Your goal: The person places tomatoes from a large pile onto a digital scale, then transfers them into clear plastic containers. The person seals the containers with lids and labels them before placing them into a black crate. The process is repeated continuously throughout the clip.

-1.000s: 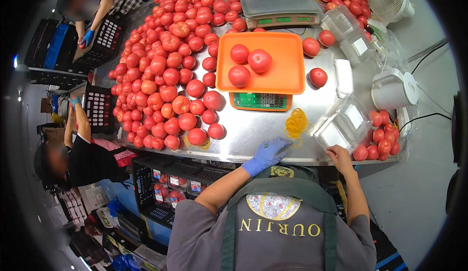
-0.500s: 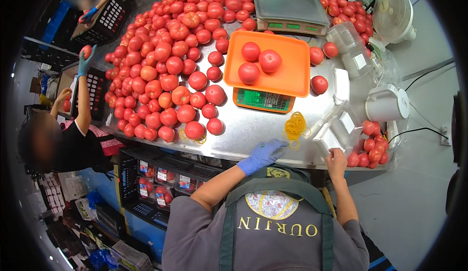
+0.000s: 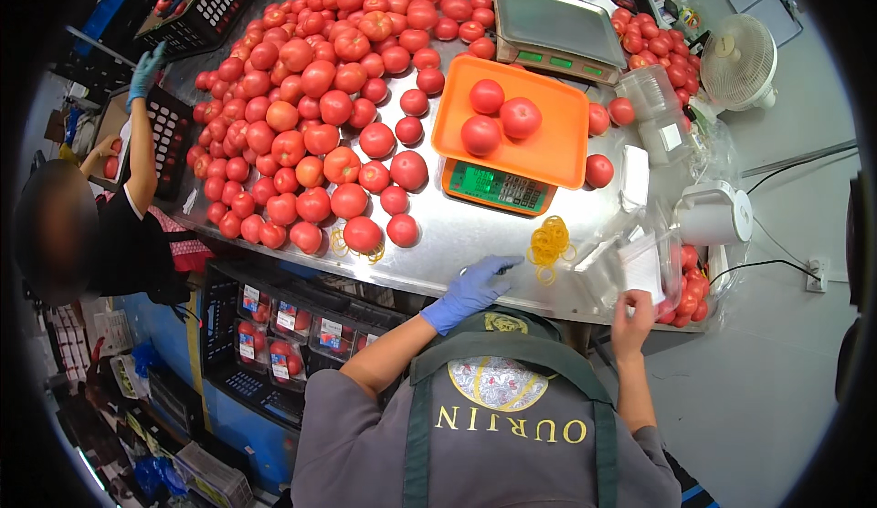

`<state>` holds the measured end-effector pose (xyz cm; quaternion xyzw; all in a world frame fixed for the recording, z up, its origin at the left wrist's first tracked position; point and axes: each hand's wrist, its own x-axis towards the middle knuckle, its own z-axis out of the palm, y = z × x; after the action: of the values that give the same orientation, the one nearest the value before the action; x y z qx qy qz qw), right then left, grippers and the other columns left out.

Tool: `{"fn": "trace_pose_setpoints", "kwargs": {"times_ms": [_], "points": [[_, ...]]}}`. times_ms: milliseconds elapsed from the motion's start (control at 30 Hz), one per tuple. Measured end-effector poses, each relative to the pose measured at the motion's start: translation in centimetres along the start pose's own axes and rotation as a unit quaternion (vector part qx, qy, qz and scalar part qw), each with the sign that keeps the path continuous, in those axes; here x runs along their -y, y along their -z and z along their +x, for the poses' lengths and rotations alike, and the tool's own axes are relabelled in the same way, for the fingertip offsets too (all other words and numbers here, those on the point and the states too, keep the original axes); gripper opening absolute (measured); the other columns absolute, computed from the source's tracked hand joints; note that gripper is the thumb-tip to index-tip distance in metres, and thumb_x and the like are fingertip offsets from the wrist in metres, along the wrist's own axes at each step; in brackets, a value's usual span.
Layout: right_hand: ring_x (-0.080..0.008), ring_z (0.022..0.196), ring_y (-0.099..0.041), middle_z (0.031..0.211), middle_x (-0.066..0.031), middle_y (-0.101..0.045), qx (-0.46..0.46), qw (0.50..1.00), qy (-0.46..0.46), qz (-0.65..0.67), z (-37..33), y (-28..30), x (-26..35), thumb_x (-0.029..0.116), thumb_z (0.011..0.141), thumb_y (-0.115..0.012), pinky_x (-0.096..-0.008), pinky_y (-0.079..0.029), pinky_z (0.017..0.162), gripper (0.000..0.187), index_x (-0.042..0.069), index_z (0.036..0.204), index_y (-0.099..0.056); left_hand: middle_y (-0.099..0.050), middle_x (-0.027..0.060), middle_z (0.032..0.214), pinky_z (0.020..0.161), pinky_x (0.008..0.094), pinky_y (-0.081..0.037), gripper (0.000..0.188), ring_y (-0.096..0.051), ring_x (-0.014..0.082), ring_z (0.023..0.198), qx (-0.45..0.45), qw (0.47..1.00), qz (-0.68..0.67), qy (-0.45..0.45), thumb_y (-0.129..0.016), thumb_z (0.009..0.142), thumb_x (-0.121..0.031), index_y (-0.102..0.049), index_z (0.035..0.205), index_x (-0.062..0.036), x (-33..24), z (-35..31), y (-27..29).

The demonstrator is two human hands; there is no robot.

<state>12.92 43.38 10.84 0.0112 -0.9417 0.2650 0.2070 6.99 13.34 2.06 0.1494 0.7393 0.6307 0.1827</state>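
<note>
My left hand, in a purple-blue glove, hovers at the table's near edge with fingers apart and nothing in it. A pile of yellow rubber bands lies just beyond its fingertips. My bare right hand is closed on the near edge of a clear plastic box, which has a white sheet or pad in it. Three tomatoes sit on an orange tray on top of a scale with a green display.
A large heap of tomatoes covers the table's left side. A second scale, stacked clear boxes, a white jug and a fan stand right. Co-workers handle tomatoes by black crates at left.
My right hand has closed on the clear box, which has shifted and tilted. My left hand's fingers have spread slightly. A co-worker's raised gloved hand no longer holds a tomato. The view has shifted slightly.
</note>
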Motion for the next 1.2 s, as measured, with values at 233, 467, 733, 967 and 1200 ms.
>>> {"fn": "trace_pose_setpoints", "kwargs": {"times_ms": [233,467,733,967,1200], "points": [[-0.0208,0.087,-0.059,0.093,-0.0042,-0.061,0.351,0.883,0.308,0.043,-0.4,-11.8,7.1,0.013,0.07,-0.064,-0.0347,-0.047,0.07,0.035,0.013,0.105,-0.063,-0.045,0.0127,0.136,0.105,0.0329,-0.034,0.076,-0.045,0.0195,0.12,-0.208,0.973,-0.097,-0.032,-0.07,0.086,-0.028,-0.032,0.146,-0.0034,-0.3,-1.4,2.9],[-0.0336,0.103,-0.056,0.115,-0.0146,-0.057,0.164,0.951,0.185,0.184,15.2,-17.8,9.3,0.011,0.071,-0.072,-0.0463,-0.046,0.086,0.039,0.007,0.109,-0.062,-0.049,0.0113,0.131,0.096,0.0289,-0.041,0.06,-0.05,0.0172,0.11,-0.341,0.931,-0.12,0.054,-0.051,0.082,0.004,-0.038,0.141,-0.0019,9.0,-4.5,2.5],[-0.0329,0.108,-0.055,0.126,-0.0174,-0.05,0.15,0.971,0.098,0.157,24.7,-22.5,3.9,0.022,0.072,-0.076,-0.0415,-0.048,0.091,0.067,0.006,0.13,-0.046,-0.053,0.0156,0.121,0.096,0.0349,-0.043,0.059,-0.053,0.0278,0.112,-0.305,0.935,0.153,0.093,-0.062,0.084,-0.007,-0.041,0.138,-0.0018,3.7,-3.8,1.4],[-0.0238,0.069,-0.06,0.097,-0.0211,-0.063,0.241,0.512,-0.327,0.757,20.1,-17.2,5.4,0.064,0.091,-0.041,-0.032,-0.049,0.061,0.064,0.007,0.119,-0.049,-0.048,0.0174,0.136,0.102,0.0401,-0.038,0.07,-0.045,0.0334,0.125,-0.345,0.883,0.302,-0.104,-0.073,0.077,-0.011,-0.041,0.139,-0.0035,-4.1,3.4,8.1],[-0.0208,0.062,-0.054,0.098,-0.0234,-0.061,0.245,0.456,-0.342,0.784,18.1,-14.3,6.0,0.07,0.091,-0.031,-0.0286,-0.044,0.053,0.072,0.008,0.123,-0.048,-0.043,0.0229,0.136,0.099,0.0392,-0.043,0.076,-0.047,0.0372,0.123,-0.19,0.897,0.397,-0.039,-0.077,0.072,-0.021,-0.043,0.14,-0.0147,-5.5,15.9,11.2]]}}
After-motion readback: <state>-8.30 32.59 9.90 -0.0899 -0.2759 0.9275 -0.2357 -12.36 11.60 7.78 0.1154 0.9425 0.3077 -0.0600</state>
